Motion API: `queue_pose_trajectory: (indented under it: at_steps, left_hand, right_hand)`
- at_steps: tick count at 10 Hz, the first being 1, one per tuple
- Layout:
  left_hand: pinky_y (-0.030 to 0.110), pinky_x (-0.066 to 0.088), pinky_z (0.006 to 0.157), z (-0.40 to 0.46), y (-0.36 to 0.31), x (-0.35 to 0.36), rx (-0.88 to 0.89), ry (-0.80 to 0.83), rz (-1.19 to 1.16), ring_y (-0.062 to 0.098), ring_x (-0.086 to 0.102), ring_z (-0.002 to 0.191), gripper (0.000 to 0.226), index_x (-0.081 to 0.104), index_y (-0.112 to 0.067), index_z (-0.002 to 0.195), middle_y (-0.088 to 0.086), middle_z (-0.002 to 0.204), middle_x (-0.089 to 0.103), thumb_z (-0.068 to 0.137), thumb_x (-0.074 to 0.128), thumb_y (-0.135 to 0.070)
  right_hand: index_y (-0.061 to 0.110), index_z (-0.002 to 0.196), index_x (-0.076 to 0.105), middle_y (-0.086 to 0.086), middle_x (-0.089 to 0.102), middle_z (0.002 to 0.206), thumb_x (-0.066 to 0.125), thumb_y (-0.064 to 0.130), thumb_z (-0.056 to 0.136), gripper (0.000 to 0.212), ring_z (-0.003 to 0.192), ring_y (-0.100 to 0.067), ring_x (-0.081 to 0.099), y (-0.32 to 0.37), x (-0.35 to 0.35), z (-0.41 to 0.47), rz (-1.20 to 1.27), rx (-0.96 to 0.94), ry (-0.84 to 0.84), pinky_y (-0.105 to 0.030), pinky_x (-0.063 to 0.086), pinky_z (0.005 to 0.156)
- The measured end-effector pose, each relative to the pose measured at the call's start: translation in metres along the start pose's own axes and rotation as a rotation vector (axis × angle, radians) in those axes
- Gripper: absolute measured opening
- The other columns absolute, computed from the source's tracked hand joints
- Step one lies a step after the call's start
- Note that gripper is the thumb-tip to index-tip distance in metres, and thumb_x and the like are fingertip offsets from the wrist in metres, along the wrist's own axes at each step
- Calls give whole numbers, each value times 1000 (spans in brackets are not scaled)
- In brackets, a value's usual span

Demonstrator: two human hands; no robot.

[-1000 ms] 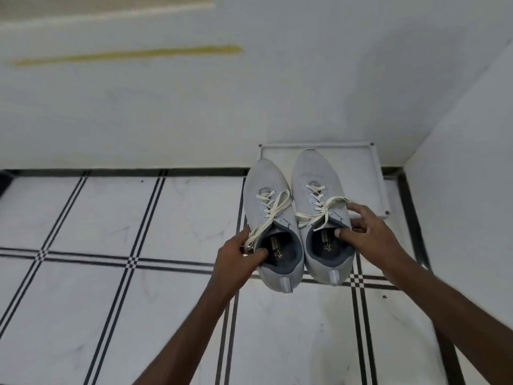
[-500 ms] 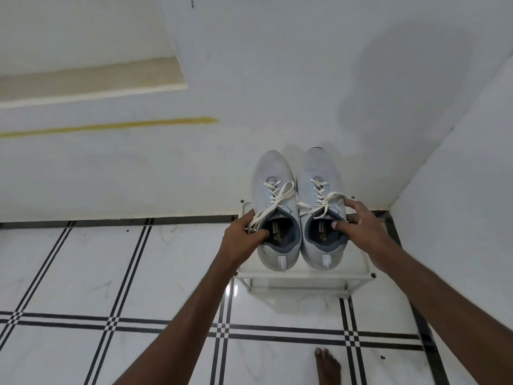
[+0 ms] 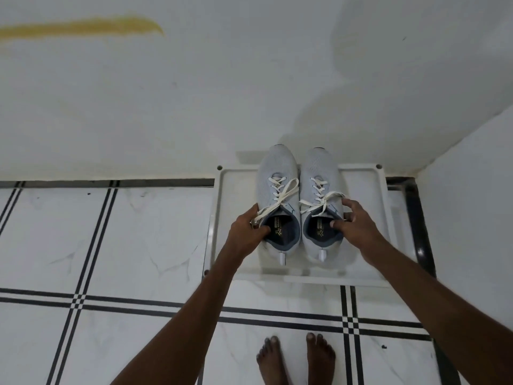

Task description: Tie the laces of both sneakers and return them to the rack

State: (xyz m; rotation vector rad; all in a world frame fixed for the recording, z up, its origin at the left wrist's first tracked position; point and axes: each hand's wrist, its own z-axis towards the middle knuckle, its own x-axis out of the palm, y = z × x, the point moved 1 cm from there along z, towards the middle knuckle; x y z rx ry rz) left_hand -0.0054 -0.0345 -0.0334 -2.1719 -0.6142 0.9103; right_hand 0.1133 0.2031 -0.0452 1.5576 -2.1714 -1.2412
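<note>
Two light grey sneakers with cream laces tied in bows stand side by side, toes toward the wall, on the top shelf of a white rack (image 3: 369, 187). My left hand (image 3: 247, 232) grips the collar of the left sneaker (image 3: 277, 173), thumb inside the opening. The right sneaker (image 3: 319, 168) is held the same way by my right hand (image 3: 356, 226), thumb inside and fingers on its outer side. Both soles seem to rest on the shelf.
The rack stands in a corner, against the back wall with a side wall (image 3: 472, 204) close on its right. White floor tiles with black lines (image 3: 111, 245) spread to the left. My bare feet (image 3: 297, 359) stand just before the rack.
Both hands carried the sneakers forward from above the floor and lowered them onto the rack's top shelf. The camera has tilted down, so my feet now show.
</note>
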Motion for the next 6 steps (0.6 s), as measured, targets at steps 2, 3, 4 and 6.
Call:
queue_pose_trajectory:
  at_steps: [2, 3, 4, 6]
  left_hand:
    - [43, 55, 88, 8, 33, 19, -50, 52, -15, 26, 67, 98, 55, 60, -28, 128, 2, 107, 72, 74, 64, -22]
    - [39, 56, 92, 10, 40, 22, -66, 51, -35, 21, 66, 104, 66, 53, -35, 140, -4, 115, 71, 76, 63, -20]
    - [41, 53, 98, 10, 43, 24, -85, 56, -18, 19, 64, 111, 72, 47, -35, 146, -3, 124, 68, 76, 63, -25]
    - [28, 47, 96, 3, 30, 25, -133, 92, -14, 22, 55, 121, 58, 50, -29, 138, -2, 127, 61, 83, 68, -35]
  right_hand:
    - [27, 139, 43, -8, 64, 121, 68, -2, 83, 67, 107, -27, 62, -45, 16, 13, -6, 56, -17, -32, 48, 83]
    - [28, 140, 41, -5, 61, 122, 68, -1, 84, 69, 109, -26, 60, -50, 18, 12, 0, 60, -30, -34, 48, 86]
    - [27, 143, 39, -4, 60, 123, 68, 0, 84, 71, 110, -24, 59, -55, 18, 11, 1, 66, -37, -31, 47, 86]
    - [22, 143, 40, -10, 60, 131, 71, 9, 84, 68, 113, -28, 59, -44, 20, 0, -69, 68, -84, -38, 49, 94]
